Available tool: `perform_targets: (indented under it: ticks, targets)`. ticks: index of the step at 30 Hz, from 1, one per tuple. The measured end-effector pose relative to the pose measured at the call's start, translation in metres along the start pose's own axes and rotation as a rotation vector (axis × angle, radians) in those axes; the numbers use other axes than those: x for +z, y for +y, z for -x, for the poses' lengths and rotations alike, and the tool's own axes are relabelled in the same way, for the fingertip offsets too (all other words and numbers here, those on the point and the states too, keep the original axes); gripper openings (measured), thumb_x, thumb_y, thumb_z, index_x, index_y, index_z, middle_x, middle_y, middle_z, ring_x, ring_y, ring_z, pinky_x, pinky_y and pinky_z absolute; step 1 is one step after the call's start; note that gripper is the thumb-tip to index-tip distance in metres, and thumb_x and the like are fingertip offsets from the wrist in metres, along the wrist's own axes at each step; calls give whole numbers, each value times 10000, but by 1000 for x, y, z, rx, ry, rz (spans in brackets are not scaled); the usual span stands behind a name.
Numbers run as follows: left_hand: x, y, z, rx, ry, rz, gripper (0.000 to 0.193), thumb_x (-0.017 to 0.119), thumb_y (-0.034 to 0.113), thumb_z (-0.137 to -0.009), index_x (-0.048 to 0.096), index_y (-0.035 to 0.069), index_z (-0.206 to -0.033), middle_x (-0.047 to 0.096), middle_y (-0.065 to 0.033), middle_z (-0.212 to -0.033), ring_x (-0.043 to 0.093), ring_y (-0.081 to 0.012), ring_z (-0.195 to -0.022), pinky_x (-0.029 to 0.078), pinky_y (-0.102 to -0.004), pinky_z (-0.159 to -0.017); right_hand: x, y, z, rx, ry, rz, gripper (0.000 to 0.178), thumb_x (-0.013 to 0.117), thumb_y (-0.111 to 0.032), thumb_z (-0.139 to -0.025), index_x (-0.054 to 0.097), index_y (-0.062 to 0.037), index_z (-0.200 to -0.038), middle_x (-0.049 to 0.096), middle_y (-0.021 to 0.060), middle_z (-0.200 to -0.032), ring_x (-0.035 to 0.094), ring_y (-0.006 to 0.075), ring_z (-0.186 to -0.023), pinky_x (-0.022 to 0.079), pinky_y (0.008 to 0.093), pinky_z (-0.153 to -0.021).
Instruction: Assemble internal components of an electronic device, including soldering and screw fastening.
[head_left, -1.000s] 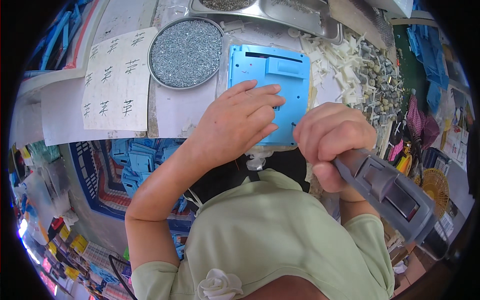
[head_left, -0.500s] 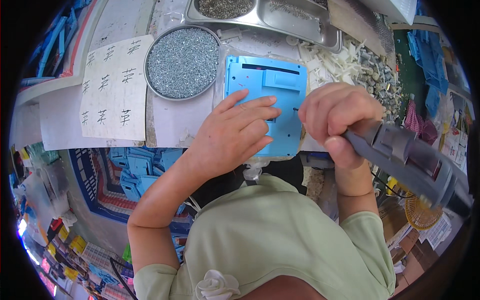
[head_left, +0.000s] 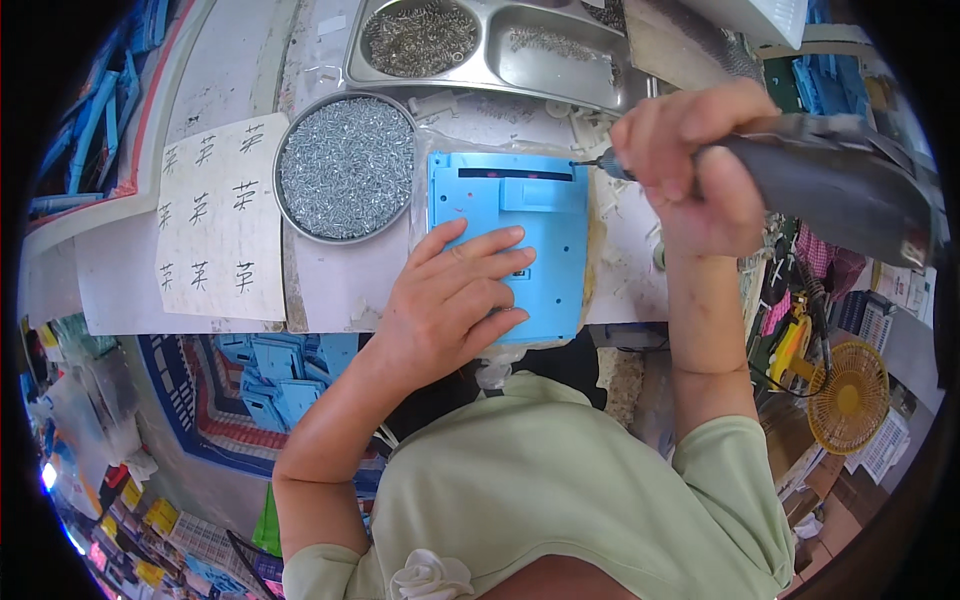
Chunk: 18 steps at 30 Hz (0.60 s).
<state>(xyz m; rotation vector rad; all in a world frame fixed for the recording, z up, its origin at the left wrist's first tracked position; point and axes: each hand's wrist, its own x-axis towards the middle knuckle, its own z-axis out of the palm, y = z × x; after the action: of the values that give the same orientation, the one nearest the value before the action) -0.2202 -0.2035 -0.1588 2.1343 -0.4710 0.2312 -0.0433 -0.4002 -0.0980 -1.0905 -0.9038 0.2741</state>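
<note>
A blue plastic casing (head_left: 545, 235) with a dark slot near its far edge lies on the table in front of me. My left hand (head_left: 455, 295) rests flat on its left part, fingers spread, holding nothing. Closed around a dark grey power screwdriver (head_left: 835, 180) is my right hand (head_left: 690, 160), beyond and right of the casing. The tool's bit points left and its tip meets the casing's far right corner. Whether a screw sits under the tip is too small to tell. Several small dark holes show on the casing's right side.
A round metal dish of silver screws (head_left: 345, 165) stands left of the casing. Behind it is a steel tray (head_left: 480, 75) with springs and small metal parts. A paper sheet (head_left: 215, 225) lies at the left. Below the table edge, a blue basket (head_left: 170, 380) contains more blue casings.
My right hand and the power screwdriver have moved away from me, from the casing's right-middle hole to its far right corner. My left hand stays on the casing.
</note>
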Motion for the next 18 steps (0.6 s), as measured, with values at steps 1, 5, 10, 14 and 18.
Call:
perform_targets:
  ticks: [1,5,10,14,18]
  targets:
    - [1,-1,2,0,5,-3,217,829,159,-818,621,119,-870,739,-65,-1257,636,-257,-1299,395,-492,-1114,5,4,0,31,11,17,187,625,-220,-961,525,-68,-1005,494,-6,-627,455,137,-555,413,344,-603]
    - [2,-1,2,1,5,-3,217,840,176,-807,634,122,-849,742,-61,-1249,640,-252,-1290,423,-471,-1076,11,13,0,137,-4,79,270,689,-235,-960,467,-96,-892,482,-2,-590,468,124,-519,401,318,-568]
    - [4,0,3,-7,41,-1,200,840,171,-806,650,123,-843,746,-56,-1232,645,-249,-1280,433,-464,-1064,-5,23,-14,168,-182,-102,234,686,-254,-970,523,-86,-966,496,-9,-599,458,121,-511,385,312,-545]
    - [3,-2,4,-10,66,74,159,837,138,-802,701,122,-882,769,-50,-1143,683,-242,-1216,439,-481,-1069,11,-19,-27,6,-159,-41,261,699,-286,-971,577,-107,-1117,544,-36,-625,488,99,-502,400,278,-524]
    - [1,2,4,-41,202,76,158,837,106,-794,726,119,-905,781,-29,-1003,738,-224,-1087,421,-508,-1111,43,-33,-15,45,-331,-312,367,787,-376,-939,589,-132,-1130,625,-43,-676,580,85,-538,460,244,-504]
